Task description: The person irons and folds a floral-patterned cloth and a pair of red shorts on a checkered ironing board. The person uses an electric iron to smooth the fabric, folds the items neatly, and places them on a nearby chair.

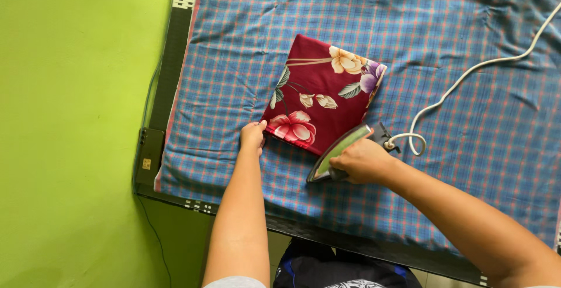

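A folded dark red cloth with a flower print (320, 92) lies on a blue checked sheet (444, 60) that covers the table. My left hand (253, 136) rests on the cloth's near left corner, fingers curled on its edge. My right hand (362, 160) grips the handle of an electric iron (339, 151). The iron is tilted on its side at the cloth's near right edge, with its shiny soleplate facing left. A white cord (467, 77) runs from the back of the iron up to the right.
The table's dark frame (169, 60) borders a bright green wall (70, 130) on the left. A black box with a thin cable (149, 153) hangs at the table's left edge. A dark bag (327, 267) sits below the near edge.
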